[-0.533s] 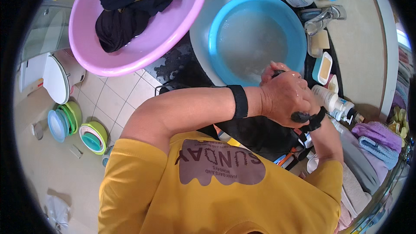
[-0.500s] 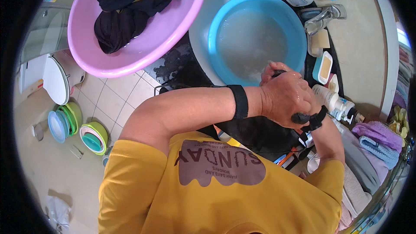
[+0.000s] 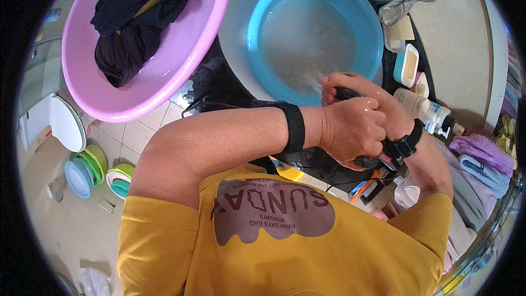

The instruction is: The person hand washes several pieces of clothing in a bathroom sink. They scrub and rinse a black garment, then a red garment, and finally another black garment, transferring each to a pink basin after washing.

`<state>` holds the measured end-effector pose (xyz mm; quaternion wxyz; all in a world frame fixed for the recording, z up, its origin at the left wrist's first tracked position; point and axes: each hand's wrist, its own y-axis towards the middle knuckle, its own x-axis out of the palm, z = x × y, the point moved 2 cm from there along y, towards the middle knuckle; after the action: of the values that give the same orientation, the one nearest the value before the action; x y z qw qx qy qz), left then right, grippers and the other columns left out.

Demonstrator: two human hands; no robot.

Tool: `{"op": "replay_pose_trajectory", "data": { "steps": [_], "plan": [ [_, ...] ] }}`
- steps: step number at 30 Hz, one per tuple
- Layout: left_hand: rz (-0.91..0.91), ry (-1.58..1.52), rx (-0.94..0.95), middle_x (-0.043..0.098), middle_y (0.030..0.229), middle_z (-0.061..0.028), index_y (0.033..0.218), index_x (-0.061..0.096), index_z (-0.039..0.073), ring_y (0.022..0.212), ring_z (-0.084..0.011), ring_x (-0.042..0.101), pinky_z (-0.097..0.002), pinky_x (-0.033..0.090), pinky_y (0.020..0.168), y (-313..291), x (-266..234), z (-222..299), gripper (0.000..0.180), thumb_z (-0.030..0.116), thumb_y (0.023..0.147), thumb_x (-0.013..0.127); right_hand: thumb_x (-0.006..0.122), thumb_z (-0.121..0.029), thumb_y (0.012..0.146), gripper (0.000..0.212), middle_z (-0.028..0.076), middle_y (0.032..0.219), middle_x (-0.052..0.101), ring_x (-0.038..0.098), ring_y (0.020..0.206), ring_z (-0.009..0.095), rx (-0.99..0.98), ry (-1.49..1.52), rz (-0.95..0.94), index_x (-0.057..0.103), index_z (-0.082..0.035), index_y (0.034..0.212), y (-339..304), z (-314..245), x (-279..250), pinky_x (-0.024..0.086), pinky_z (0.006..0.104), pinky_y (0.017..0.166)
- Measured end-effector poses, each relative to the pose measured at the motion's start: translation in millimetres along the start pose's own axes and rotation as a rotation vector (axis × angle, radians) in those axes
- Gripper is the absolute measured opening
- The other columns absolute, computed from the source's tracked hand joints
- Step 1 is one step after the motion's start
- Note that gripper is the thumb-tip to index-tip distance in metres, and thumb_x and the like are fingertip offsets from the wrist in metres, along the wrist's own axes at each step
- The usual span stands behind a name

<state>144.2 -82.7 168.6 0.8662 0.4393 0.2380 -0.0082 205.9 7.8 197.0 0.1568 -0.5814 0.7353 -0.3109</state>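
Note:
Both fists grip a bunched wet black cloth [image 3: 347, 94] over the near edge of the blue basin [image 3: 256, 57]. My left hand [image 3: 350, 134], with a black band at its wrist, is wrapped round the cloth, and a dark end shows below its fingers. Beyond it, my right hand [image 3: 368, 92], wearing a black watch, closes on the cloth's other part. Most of the cloth is hidden inside the fingers. Water runs from the far fist into the cloudy water [image 3: 307, 44]. The hands are wet.
At left, a pink basin [image 3: 123, 107] holds dark clothes [image 3: 131, 27]. The blue basin sits in a white sink [image 3: 234, 24], beside a metal faucet [image 3: 402, 5]. Soap dishes [image 3: 408, 66] and bottles [image 3: 411, 101] line the right side; folded towels [image 3: 476, 153] lie nearer.
The view has shifted, so the basins sit higher and further left. My hands have turned about the cloth, showing more of it between them, and water now runs off it into the basin.

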Motion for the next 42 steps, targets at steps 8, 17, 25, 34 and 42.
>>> {"op": "replay_pose_trajectory", "data": {
  "steps": [8, 17, 25, 34, 42],
  "plan": [
    [-0.141, 0.015, 0.118, 0.057, 0.074, 0.0031, 0.066, 0.062, 0.019, 0.082, -0.0200, 0.056, -0.0382, 0.042, 0.075, 2.4, -1.1, 8.8, 0.026, 0.042, 0.060, 0.072, 0.048, -0.006, 0.094, 0.034, 0.007, 0.111, 0.053, 0.053, 0.101, 0.018, -0.143, -0.220, -0.078, 0.052, -0.004, 0.128, -13.1, -7.8, 6.0, 0.041, 0.0286, 0.094],
    [-0.241, 0.016, 0.201, 0.057, 0.076, 0.0031, 0.070, 0.063, 0.019, 0.085, -0.0199, 0.055, -0.0382, 0.041, 0.078, -4.2, -1.7, 18.9, 0.030, 0.045, 0.059, 0.074, 0.051, -0.008, 0.093, 0.029, 0.007, 0.105, 0.054, 0.055, 0.097, 0.019, -0.124, -0.216, -0.095, 0.054, -0.006, 0.122, -19.0, -3.5, 15.1, 0.043, 0.0305, 0.091],
    [-0.173, -0.031, 0.202, 0.052, 0.073, 0.0009, 0.067, 0.056, 0.016, 0.081, -0.0222, 0.054, -0.0380, 0.040, 0.081, -14.2, -16.1, 18.7, 0.033, 0.041, 0.059, 0.075, 0.058, -0.015, 0.093, 0.017, 0.007, 0.090, 0.058, 0.059, 0.086, 0.018, 0.137, 0.365, 0.056, 0.060, -0.005, 0.107, 17.2, 35.5, 12.4, 0.048, 0.0304, 0.082],
    [0.612, -0.496, -0.707, 0.063, 0.085, -0.0068, 0.080, 0.062, 0.007, 0.080, -0.0243, 0.061, -0.0360, 0.048, 0.073, -13.8, -48.7, 2.0, 0.022, 0.028, 0.083, 0.067, 0.053, -0.032, 0.097, 0.031, 0.010, 0.104, 0.068, 0.068, 0.092, 0.023, -0.105, 1.135, -0.069, 0.062, -0.008, 0.113, 6.6, 68.0, 37.8, 0.056, 0.0372, 0.084],
    [1.283, -0.950, -1.088, 0.063, 0.088, -0.0037, 0.096, 0.065, 0.005, 0.081, -0.0154, 0.060, -0.0307, 0.049, 0.076, 4.4, -69.7, -28.2, 0.024, 0.028, 0.092, 0.060, 0.044, -0.058, 0.094, 0.062, 0.012, 0.136, 0.053, 0.053, 0.122, 0.032, -0.602, 1.271, 0.687, 0.050, -0.010, 0.133, 3.6, 23.0, 80.7, 0.039, 0.0550, 0.103]
  ]
}}
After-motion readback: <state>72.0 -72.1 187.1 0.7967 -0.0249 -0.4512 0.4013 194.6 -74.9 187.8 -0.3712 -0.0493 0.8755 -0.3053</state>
